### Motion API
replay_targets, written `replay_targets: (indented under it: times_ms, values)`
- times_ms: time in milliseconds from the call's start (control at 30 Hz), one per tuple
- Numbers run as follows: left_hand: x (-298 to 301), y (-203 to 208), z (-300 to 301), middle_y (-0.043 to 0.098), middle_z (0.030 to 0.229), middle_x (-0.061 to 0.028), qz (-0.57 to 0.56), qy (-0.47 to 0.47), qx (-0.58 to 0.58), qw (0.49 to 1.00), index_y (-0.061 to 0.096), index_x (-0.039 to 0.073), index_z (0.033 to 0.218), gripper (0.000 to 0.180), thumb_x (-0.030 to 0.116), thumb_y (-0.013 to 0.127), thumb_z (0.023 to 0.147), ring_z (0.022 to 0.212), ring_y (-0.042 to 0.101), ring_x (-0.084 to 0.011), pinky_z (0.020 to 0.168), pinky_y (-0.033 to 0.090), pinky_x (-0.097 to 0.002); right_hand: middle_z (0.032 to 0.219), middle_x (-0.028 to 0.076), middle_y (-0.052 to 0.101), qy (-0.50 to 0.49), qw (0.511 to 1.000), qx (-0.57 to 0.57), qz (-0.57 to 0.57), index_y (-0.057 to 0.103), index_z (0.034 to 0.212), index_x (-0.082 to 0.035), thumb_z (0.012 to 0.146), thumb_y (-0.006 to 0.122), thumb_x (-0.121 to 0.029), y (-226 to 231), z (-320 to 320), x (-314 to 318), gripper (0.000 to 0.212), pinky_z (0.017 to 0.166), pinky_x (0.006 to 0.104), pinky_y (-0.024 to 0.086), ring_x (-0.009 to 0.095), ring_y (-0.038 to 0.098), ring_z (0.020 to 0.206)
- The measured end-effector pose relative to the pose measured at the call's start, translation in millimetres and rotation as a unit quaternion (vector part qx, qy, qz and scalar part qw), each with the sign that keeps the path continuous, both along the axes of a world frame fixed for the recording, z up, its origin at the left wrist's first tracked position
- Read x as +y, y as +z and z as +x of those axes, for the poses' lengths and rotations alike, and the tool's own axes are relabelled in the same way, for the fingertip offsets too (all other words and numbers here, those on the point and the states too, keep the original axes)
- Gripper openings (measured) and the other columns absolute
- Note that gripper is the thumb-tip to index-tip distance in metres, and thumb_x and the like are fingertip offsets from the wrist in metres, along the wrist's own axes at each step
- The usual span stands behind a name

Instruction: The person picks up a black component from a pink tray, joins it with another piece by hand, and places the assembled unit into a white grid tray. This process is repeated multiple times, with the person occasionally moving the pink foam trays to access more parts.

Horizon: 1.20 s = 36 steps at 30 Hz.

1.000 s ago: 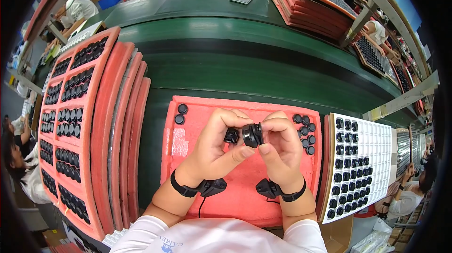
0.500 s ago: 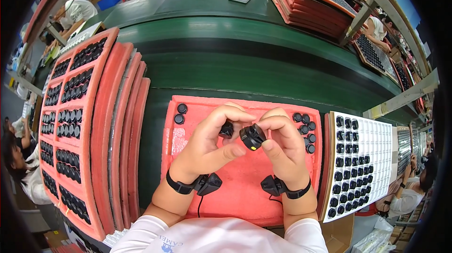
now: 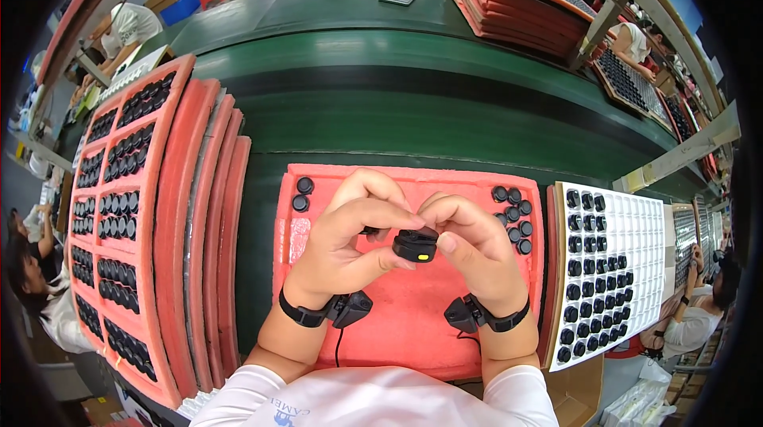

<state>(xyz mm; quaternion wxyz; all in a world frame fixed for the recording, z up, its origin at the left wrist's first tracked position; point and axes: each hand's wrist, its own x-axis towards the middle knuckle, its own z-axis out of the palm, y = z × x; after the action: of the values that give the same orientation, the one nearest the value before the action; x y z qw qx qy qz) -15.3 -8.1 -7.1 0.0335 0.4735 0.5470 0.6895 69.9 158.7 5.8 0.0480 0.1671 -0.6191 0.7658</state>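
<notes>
A small black round part [image 3: 413, 246] with a yellow mark on its side is held up over a pink foam tray [image 3: 405, 324]. My left hand [image 3: 350, 232] grips it from the left between thumb and fingers. A second dark piece [image 3: 369, 230] shows partly inside the curled left fingers; most of it is hidden. My right hand [image 3: 477, 248] pinches the right side of the same round part with thumb and forefinger. Two black round parts [image 3: 302, 194] lie at the tray's far left corner, and several more [image 3: 514, 212] at its far right.
To the left stands a stack of pink foam trays [image 3: 191, 228] full of black parts. A white compartment tray [image 3: 648, 268], partly filled with black pieces, is on the right. Beyond runs a green conveyor [image 3: 358, 117]; more stacked trays [image 3: 509, 13] stand far right. Other people work on both sides.
The round part has turned from a tilt to nearly level, its yellow mark now facing me. It has come slightly left and lower, and the dark piece in the left hand is more hidden.
</notes>
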Motion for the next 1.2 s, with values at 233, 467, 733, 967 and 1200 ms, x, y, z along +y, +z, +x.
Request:
replay_targets:
  times_ms: [233,467,733,967,1200]
  values:
    - [-1,-10,-4,0.045,0.087,-0.0037,0.032,0.015,0.037,0.999,0.064,0.006,0.091,0.038,0.028,0.081,0.066,0.07,0.047,-0.0115,0.058,0.038,-0.0234,0.108,0.009,0.056,0.016,0.998,-0.037,-0.051,0.049,0.115,0.004,0.096,0.043,-0.016,5,3,-2,0.029,0.083,0.0286,0.045,0.014,0.055,0.097]
    - [-1,-8,-4,0.042,0.083,-0.002,0.031,0.006,0.024,0.999,0.065,0.006,0.092,0.038,0.028,0.081,0.066,0.069,0.046,-0.0105,0.057,0.037,-0.0229,0.105,0.01,0.057,-0.025,0.998,-0.063,-0.013,0.052,0.11,0.004,0.095,0.045,-0.033,6,2,-5,0.04,0.085,0.0296,0.043,0.016,0.055,0.099]
    - [0,3,-1,0.043,0.082,-0.0014,-0.03,0.006,0.024,0.999,0.066,0.006,0.096,0.039,0.029,0.079,0.068,0.069,0.042,-0.0096,0.057,0.035,-0.0218,0.096,0.006,0.054,-0.033,0.999,0.007,0.017,0.055,0.108,0.003,0.092,0.053,-0.02,-6,-1,3,0.027,0.08,0.0269,0.044,0.014,0.053,0.09]
    - [1,10,4,0.045,0.083,-0.0017,-0.031,0.024,0.037,0.999,0.065,0.006,0.102,0.038,0.024,0.077,0.071,0.07,0.04,-0.0099,0.056,0.035,-0.021,0.092,0.006,0.053,-0.054,0.998,0.031,0.023,0.056,0.101,0.003,0.085,0.06,-0.004,4,-1,1,0.018,0.077,0.0266,0.045,0.013,0.053,0.086]
    - [13,3,8,0.046,0.093,-0.0072,0.085,-0.01,-0.13,0.988,0.047,0.0,0.105,0.029,-0.009,0.048,0.078,0.077,0.044,-0.0116,0.063,0.04,-0.0219,0.088,0.005,0.059,-0.193,0.957,-0.025,0.215,0.058,0.096,0.002,0.083,0.061,-0.003,31,15,37,0.014,0.073,0.0241,0.047,0.01,0.057,0.078]
